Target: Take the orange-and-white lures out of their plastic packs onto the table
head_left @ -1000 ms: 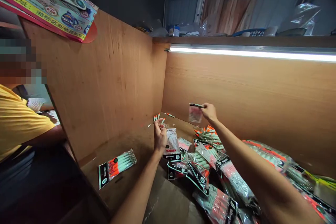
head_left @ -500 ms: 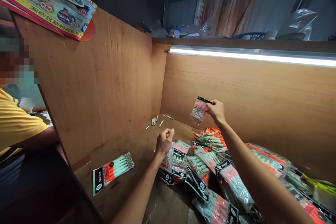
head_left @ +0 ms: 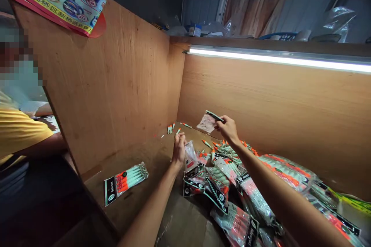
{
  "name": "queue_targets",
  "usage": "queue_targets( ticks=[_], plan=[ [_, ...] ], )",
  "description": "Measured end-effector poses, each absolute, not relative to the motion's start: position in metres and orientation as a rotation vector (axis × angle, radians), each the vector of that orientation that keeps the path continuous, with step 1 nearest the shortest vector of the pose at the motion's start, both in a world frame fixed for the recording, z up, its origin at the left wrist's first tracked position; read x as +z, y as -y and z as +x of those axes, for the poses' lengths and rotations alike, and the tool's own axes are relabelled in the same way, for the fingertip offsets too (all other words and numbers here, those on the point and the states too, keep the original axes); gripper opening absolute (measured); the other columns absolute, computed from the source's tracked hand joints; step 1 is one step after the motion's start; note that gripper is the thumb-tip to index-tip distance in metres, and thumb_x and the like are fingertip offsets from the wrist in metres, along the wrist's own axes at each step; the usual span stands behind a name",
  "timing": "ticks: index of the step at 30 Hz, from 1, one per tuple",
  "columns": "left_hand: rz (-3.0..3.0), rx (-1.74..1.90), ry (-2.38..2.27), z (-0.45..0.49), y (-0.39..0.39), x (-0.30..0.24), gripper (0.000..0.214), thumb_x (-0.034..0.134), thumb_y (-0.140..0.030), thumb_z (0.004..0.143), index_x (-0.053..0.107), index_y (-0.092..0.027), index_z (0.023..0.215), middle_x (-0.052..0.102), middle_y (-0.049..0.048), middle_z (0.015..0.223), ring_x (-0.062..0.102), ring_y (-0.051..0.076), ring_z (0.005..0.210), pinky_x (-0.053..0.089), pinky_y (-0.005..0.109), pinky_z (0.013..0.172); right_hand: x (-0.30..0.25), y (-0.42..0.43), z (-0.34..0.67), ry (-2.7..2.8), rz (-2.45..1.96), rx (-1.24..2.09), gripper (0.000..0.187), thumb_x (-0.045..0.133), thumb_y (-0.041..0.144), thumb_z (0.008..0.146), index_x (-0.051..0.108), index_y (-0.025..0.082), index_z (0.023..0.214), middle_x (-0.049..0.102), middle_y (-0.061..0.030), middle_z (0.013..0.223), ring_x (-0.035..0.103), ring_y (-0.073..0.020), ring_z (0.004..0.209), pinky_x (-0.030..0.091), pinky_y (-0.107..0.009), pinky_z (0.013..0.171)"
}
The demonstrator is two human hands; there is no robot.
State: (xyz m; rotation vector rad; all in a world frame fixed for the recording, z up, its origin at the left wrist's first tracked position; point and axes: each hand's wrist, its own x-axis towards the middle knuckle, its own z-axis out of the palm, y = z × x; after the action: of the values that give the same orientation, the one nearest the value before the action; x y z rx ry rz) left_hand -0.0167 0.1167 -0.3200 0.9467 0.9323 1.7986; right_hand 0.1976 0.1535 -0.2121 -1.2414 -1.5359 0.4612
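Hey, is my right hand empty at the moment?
No, the right hand is holding a small clear packet near one end of its dark edge.

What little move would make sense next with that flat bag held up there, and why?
I'd perhaps bring the bag down toward the left grip: only the right grip holds it, by its dark edge. The bag looks flat, and loose lures lie near both.
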Motion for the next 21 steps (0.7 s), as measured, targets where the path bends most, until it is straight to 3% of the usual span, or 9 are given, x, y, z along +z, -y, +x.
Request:
queue_targets(
  ticks=[3,5,9,13,16,18,21],
  plan=[
    [0.686,1.765,-0.633,-0.017,-0.113,-0.309,0.043,0.056,-0.045,0.084,0.051,-0.024,0.121,0.06,-0.0003,0.082,0.058,0.015,0.068,0.047,0.026,0.063,-0.224,-0.117,0.166,2.014,-0.981,0.698,0.047,0.065,0.041,0.084,0.065,0.017,0.124,0.075,-0.0075,0.095,0.069,-0.0199,0.082,0.055,-0.03,0.074],
    [0.663,1.701,-0.483,-0.021,-0.109,-0.302,0.046,0.055,-0.043,0.084,0.049,-0.024,0.126,0.065,0.0041,0.095,0.063,0.017,0.077,0.05,0.03,0.069,-0.227,-0.1,0.149,2.297,-0.899,0.654,0.051,0.072,0.037,0.081,0.064,0.021,0.129,0.074,-0.0069,0.105,0.067,-0.0207,0.092,0.053,-0.03,0.081],
    [0.855,1.641,-0.505,-0.03,-0.096,-0.296,0.05,0.056,-0.045,0.087,0.051,-0.026,0.133,0.064,0.0093,0.121,0.065,0.02,0.099,0.052,0.032,0.083,-0.219,-0.096,0.144,2.285,-1.212,0.147,0.015,0.061,0.024,0.085,0.074,0.02,0.092,0.072,-0.0075,0.095,0.064,-0.0201,0.084,0.045,-0.027,0.076],
    [1.003,1.635,-0.671,-0.021,-0.084,-0.298,0.06,0.067,-0.055,0.085,0.049,-0.036,0.139,0.058,0.0089,0.137,0.063,0.023,0.112,0.053,0.032,0.084,-0.216,-0.102,0.15,1.906,-1.347,0.147,0.022,0.056,0.03,0.086,0.069,0.017,0.074,0.067,-0.0041,0.074,0.06,-0.0174,0.071,0.04,-0.023,0.064],
    [0.959,1.562,-0.563,-0.01,-0.084,-0.301,0.057,0.071,-0.06,0.081,0.059,-0.029,0.129,0.068,0.01,0.122,0.067,0.024,0.1,0.054,0.034,0.08,-0.225,-0.094,0.141,2.03,-1.18,0.575,0.025,0.059,0.037,0.084,0.069,0.016,0.075,0.062,-0.0004,0.065,0.059,-0.0167,0.067,0.041,-0.023,0.059],
    [0.891,1.69,-0.628,-0.012,-0.092,-0.303,0.052,0.076,-0.054,0.075,0.065,-0.022,0.114,0.072,0.008,0.103,0.069,0.021,0.088,0.054,0.032,0.078,-0.231,-0.086,0.135,2.252,-0.952,0.903,0.028,0.061,0.04,0.082,0.073,0.016,0.09,0.069,-0.001,0.078,0.064,-0.0187,0.076,0.047,-0.025,0.066],
    [0.783,1.916,-0.828,-0.033,-0.108,-0.307,0.048,0.08,-0.043,0.064,0.065,-0.018,0.102,0.07,0.003,0.088,0.067,0.015,0.071,0.053,0.027,0.068,-0.239,-0.08,0.139,2.383,-1.026,0.793,0.036,0.065,0.034,0.08,0.073,0.018,0.112,0.074,-0.0077,0.104,0.068,-0.024,0.096,0.053,-0.034,0.082]
  ],
)
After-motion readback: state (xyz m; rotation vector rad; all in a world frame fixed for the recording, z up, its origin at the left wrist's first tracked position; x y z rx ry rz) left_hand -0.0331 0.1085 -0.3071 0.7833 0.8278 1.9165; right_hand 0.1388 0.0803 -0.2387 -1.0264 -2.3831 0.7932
